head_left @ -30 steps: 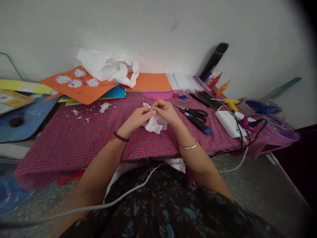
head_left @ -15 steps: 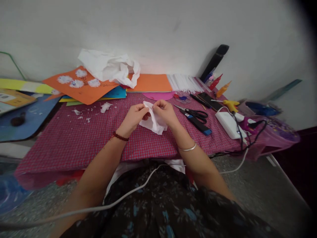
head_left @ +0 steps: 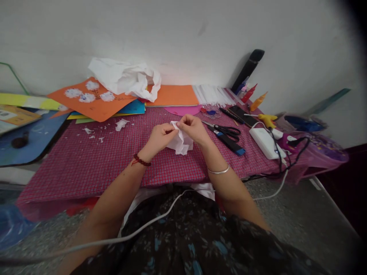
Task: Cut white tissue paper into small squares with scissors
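Note:
My left hand (head_left: pixel 160 136) and my right hand (head_left: pixel 194 129) meet over the red checked cloth (head_left: pixel 94 164), both pinching a crumpled piece of white tissue paper (head_left: pixel 180 142). The fingers of each hand are closed on its upper edge, and the rest of the paper hangs down onto the cloth between my wrists. A red bead bracelet is on my left wrist and a silver bangle on my right.
Black scissors (head_left: pixel 228 131), a blue-tipped cutter (head_left: pixel 229 143), a white power bank (head_left: pixel 265 143) with cables and a yellow glue gun (head_left: pixel 268 120) lie to the right. Orange card with white tufts (head_left: pixel 91 100), a white tissue heap (head_left: pixel 126 78) and scraps (head_left: pixel 122 123) sit left.
My hands have drawn closer together and gathered the tissue, which was spread a little wider half a second ago. Nothing else on the table has moved.

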The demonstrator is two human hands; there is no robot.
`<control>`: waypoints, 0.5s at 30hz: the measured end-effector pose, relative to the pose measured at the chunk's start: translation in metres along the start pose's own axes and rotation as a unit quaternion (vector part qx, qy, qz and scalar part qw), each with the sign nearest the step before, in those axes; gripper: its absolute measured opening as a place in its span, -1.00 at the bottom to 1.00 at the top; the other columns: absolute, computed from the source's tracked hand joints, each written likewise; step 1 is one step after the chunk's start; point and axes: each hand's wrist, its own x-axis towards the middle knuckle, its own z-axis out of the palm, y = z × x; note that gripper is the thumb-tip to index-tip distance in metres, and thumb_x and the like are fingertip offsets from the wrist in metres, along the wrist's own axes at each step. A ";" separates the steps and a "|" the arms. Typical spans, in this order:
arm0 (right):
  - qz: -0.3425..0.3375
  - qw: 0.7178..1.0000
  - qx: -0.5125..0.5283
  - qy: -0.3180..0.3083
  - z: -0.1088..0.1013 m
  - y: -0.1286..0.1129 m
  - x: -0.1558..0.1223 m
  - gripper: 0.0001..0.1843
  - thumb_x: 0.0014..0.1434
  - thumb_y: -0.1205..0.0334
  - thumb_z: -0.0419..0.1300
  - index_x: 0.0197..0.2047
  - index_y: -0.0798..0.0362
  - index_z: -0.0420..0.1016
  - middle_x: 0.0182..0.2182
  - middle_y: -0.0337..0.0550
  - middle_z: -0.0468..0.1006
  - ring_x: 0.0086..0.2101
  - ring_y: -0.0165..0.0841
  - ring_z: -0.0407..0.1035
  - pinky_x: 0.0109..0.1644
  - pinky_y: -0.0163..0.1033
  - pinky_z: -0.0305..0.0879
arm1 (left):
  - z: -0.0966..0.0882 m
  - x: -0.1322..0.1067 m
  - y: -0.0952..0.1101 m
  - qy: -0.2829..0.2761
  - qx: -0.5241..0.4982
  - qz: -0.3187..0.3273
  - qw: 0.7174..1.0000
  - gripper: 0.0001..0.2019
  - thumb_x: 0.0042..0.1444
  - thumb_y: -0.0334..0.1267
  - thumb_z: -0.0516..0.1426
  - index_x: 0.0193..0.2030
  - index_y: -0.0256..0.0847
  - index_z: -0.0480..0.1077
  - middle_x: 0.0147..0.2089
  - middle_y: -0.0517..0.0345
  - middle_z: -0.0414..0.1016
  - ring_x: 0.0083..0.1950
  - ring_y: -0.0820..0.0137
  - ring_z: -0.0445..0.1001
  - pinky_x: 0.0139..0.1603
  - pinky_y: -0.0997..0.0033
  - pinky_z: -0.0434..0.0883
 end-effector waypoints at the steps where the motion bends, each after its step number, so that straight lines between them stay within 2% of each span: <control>1: -0.004 0.999 -0.021 0.030 0.000 0.002 0.001 -0.73 0.07 0.09 0.26 -0.49 -0.01 0.26 -0.57 -0.34 0.28 -0.50 -0.44 0.12 -0.41 -0.25 0.04 | -0.001 0.000 0.000 0.007 0.000 -0.005 1.000 -0.78 0.08 -0.21 0.14 -0.55 -0.19 0.41 -0.51 0.21 0.36 -0.43 0.44 0.29 -0.37 0.40 0.18; 4: -0.014 0.987 -0.105 0.118 -0.003 0.004 0.001 -0.77 0.09 0.20 0.23 -0.51 -0.02 0.25 -0.57 -0.32 0.27 -0.50 -0.42 0.13 -0.39 -0.22 0.01 | -0.004 0.000 -0.002 0.042 -0.019 -0.030 0.998 -0.78 0.04 -0.22 0.16 -0.59 -0.19 0.38 -0.54 0.22 0.35 -0.44 0.44 0.28 -0.37 0.39 0.19; 6: -0.014 0.980 -0.133 0.146 -0.003 0.004 0.002 -0.77 0.10 0.22 0.23 -0.50 -0.02 0.25 -0.57 -0.31 0.27 -0.50 -0.41 0.13 -0.38 -0.21 -0.01 | -0.005 0.001 -0.004 0.065 -0.033 -0.049 0.996 -0.80 0.03 -0.24 0.16 -0.58 -0.20 0.39 -0.53 0.22 0.36 -0.43 0.43 0.28 -0.38 0.40 0.20; 10: -0.011 0.988 -0.053 0.145 0.001 0.000 0.003 -0.78 0.12 0.21 0.20 -0.48 -0.03 0.22 -0.55 -0.31 0.24 -0.50 -0.42 0.12 -0.39 -0.23 0.03 | -0.007 0.004 -0.004 0.127 -0.015 -0.051 0.991 -0.82 0.09 -0.26 0.15 -0.52 -0.19 0.42 -0.49 0.19 0.41 -0.42 0.42 0.32 -0.38 0.39 0.24; 13: 0.005 0.990 0.058 0.126 0.006 -0.006 0.003 -0.79 0.12 0.18 0.19 -0.44 -0.03 0.21 -0.53 -0.33 0.22 -0.49 -0.44 0.10 -0.38 -0.26 0.06 | -0.012 0.006 0.000 0.183 0.060 0.038 0.981 -0.85 0.18 -0.26 0.13 -0.40 -0.17 0.46 -0.34 0.13 0.50 -0.26 0.36 0.43 -0.19 0.34 0.37; 15: 0.031 0.989 0.107 0.095 0.006 -0.008 0.003 -0.79 0.11 0.16 0.20 -0.42 -0.02 0.21 -0.53 -0.34 0.21 -0.50 -0.45 0.09 -0.39 -0.28 0.06 | -0.015 0.006 0.003 0.184 0.122 0.132 0.966 -0.90 0.21 -0.26 0.14 -0.28 -0.14 0.49 -0.19 0.07 0.55 -0.09 0.30 0.48 0.02 0.25 0.38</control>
